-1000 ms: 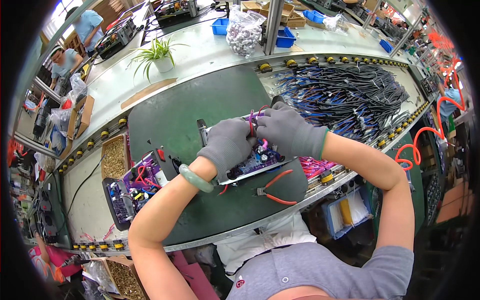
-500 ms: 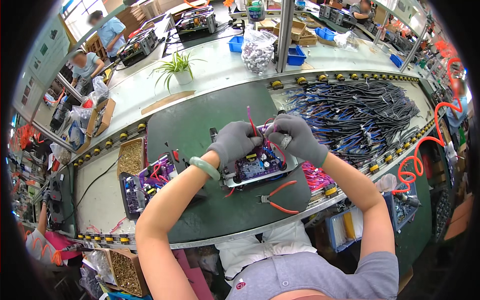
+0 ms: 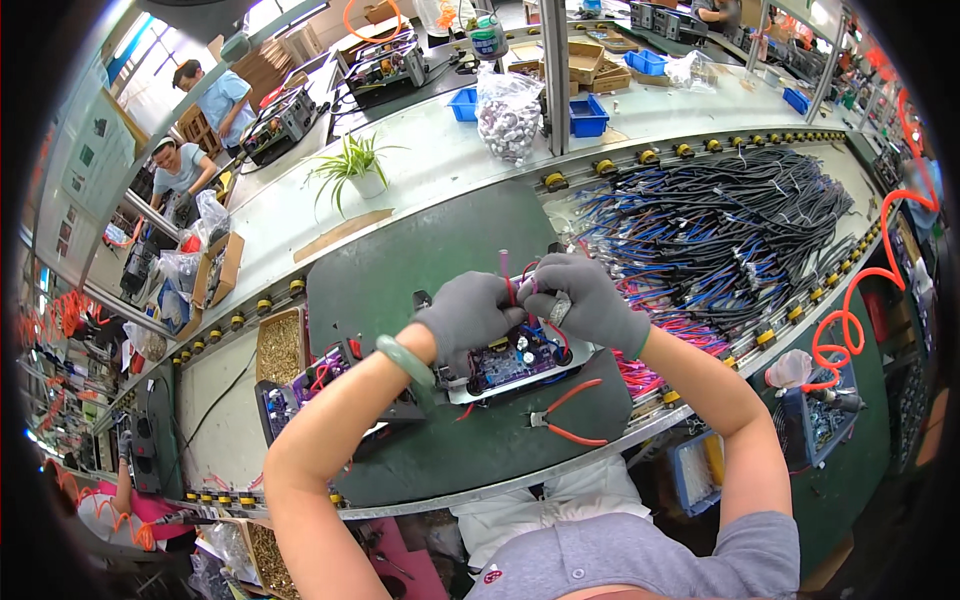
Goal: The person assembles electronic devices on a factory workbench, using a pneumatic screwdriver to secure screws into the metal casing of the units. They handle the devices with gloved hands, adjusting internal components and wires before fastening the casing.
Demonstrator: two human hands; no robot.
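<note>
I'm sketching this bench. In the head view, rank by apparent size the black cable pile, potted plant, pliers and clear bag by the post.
Largest to smallest:
1. Cable pile
2. Potted plant and clear bag: too alike to rank
3. Pliers

Left grip (image 3: 474,316) beside right grip (image 3: 588,303)

Purple circuit board (image 3: 507,366): partly hidden by left gloved hand (image 3: 470,316), right gloved hand (image 3: 587,303) | second circuit board (image 3: 281,400): partly behind left forearm (image 3: 348,405) | grey shirt (image 3: 640,545): cut by lower edge
</note>
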